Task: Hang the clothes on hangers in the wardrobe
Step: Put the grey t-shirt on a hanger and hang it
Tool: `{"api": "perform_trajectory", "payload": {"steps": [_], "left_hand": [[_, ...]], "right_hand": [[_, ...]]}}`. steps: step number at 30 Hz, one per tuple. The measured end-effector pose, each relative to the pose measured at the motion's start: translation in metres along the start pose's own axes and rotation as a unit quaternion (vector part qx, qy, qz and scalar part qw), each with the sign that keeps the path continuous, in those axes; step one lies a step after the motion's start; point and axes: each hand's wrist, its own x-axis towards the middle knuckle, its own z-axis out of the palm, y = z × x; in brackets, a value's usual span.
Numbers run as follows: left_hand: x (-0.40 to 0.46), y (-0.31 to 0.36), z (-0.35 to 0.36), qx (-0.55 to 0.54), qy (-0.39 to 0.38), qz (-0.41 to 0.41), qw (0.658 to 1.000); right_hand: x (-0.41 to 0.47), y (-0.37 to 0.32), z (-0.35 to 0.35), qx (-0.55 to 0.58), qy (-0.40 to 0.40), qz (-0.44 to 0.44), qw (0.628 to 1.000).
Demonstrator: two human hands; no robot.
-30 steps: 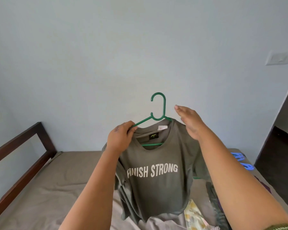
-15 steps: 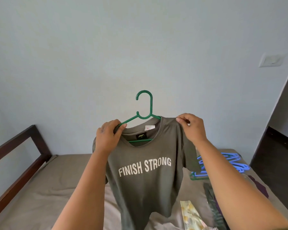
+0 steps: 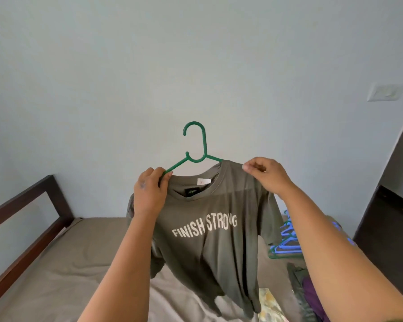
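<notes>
Head view: progress looks partial. 1 grey T-shirt [image 3: 209, 233] sits on the green hanger [image 3: 196, 149], held up at mid-frame above the bed [image 3: 63, 263]. Its right shoulder is draped over the hanger arm, while the left arm of the hanger shows bare at 10 o'clock from the collar, so I judge the left shoulder not yet seated. The left hand [image 3: 149, 194] curls its fingers around that bare arm and the shirt's shoulder; the right hand [image 3: 268, 175] pinches the fabric at the other shoulder.

Left to do, by my reading: seat that shoulder and carry the shirt to the wardrobe, which is not in view. More blue hangers [image 3: 286, 242] lie at 4 o'clock on the bed, with dark clothes [image 3: 305, 291] at 5 o'clock.

Room: bare wall above, wooden bed rail [image 3: 26, 214] at 8 o'clock, dark doorway edge [image 3: 391, 182] at 3 o'clock.
</notes>
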Motion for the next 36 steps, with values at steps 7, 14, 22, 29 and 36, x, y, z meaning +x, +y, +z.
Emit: {"api": "perform_trajectory", "payload": {"steps": [7, 14, 22, 29, 36], "left_hand": [[0.012, 0.008, 0.001, -0.009, 0.002, -0.012, 1.000], [0.011, 0.000, 0.006, -0.037, 0.006, -0.006, 0.999], [0.000, 0.016, 0.024, -0.076, -0.020, 0.018, 0.997], [-0.019, 0.055, 0.042, -0.066, -0.047, 0.080, 0.993], [-0.064, 0.096, 0.042, -0.096, -0.126, 0.079, 0.984]], "right_hand": [[-0.015, 0.021, 0.015, 0.020, 0.196, -0.089, 0.976], [-0.022, 0.033, 0.008, 0.047, 0.207, 0.010, 0.977], [-0.037, 0.029, 0.008, -0.037, 0.074, 0.044, 0.996], [-0.081, 0.048, -0.002, -0.324, 0.163, 0.047, 0.931], [-0.170, 0.055, -0.056, -0.225, 0.172, 0.030, 0.959]]}}
